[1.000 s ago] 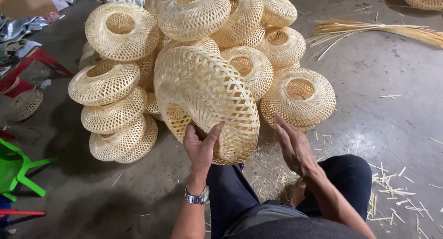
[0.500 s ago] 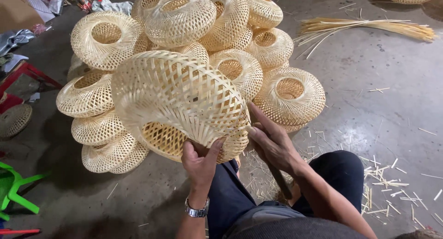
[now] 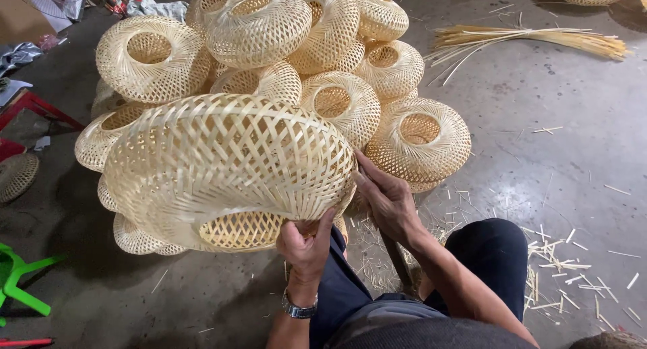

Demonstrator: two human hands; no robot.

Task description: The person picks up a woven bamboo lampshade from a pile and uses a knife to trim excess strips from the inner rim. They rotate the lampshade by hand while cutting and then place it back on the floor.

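A green stool (image 3: 20,281) stands at the far left. The big woven shade (image 3: 226,170) is held tilted above the floor in front of the pile (image 3: 303,45) — the left hand (image 3: 306,244) grips its lower rim, fingers curled and pressed together. The right hand (image 3: 387,200) lies against its right edge, fingers straight and close. Bamboo strips (image 3: 532,39) lie far right.

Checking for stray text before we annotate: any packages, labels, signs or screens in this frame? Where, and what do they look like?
Cardboard box: top left corner, brown, flat-sided, cut off by the frame.
Crumpled wrapper: left edge on the floor, silvery grey.
No labels, signs or screens show; the woven bamboo shade in both hands is bare.
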